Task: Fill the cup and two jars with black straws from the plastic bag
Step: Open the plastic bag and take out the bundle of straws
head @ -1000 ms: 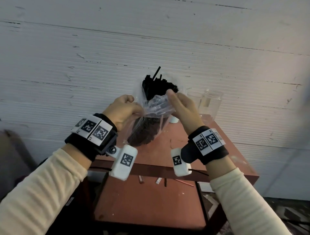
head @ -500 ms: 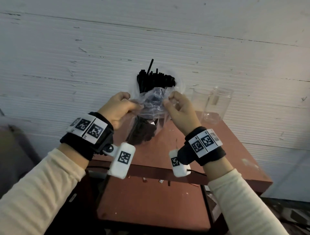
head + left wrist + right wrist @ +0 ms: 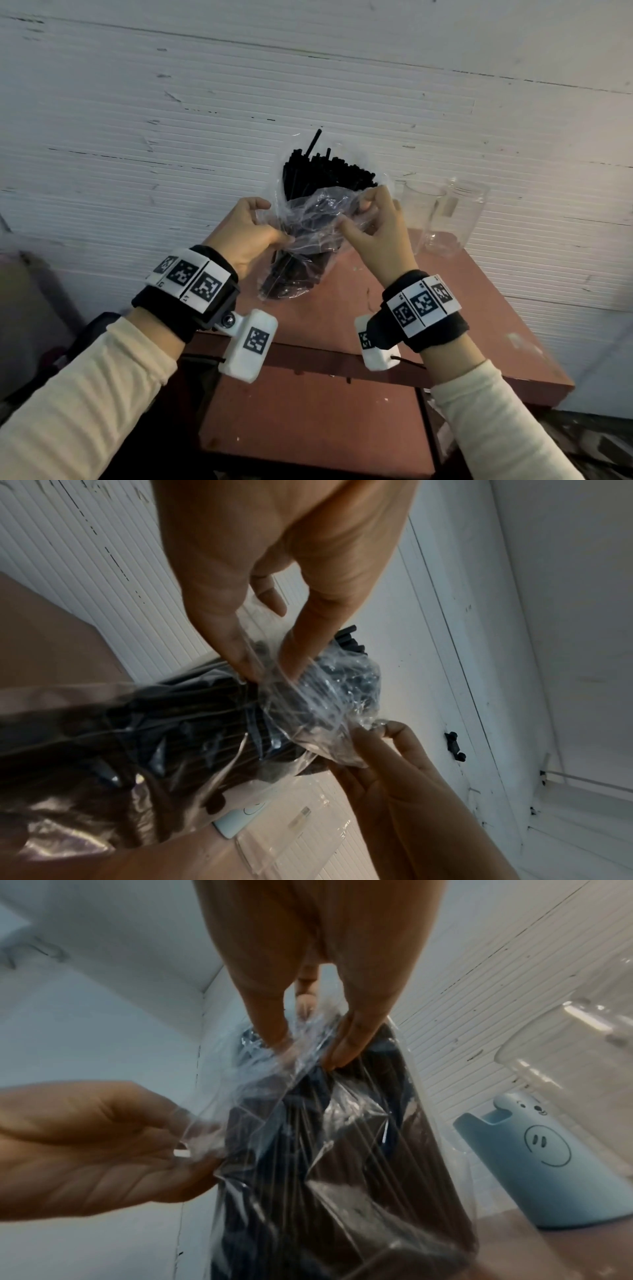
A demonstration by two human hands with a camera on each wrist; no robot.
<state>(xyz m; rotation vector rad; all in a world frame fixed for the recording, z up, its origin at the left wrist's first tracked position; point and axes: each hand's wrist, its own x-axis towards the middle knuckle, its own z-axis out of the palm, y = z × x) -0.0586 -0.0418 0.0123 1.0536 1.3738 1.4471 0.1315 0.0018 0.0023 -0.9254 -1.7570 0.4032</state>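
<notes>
Black straws (image 3: 318, 178) stand bundled in a clear plastic bag (image 3: 308, 233) held above the far edge of the red table (image 3: 479, 325). The left hand (image 3: 246, 236) pinches the bag's crumpled film between thumb and fingers; the right hand (image 3: 380, 226) pinches it likewise. Two clear jars (image 3: 445, 216) and a pale blue cup (image 3: 534, 1172) stand near the table's far right corner.
</notes>
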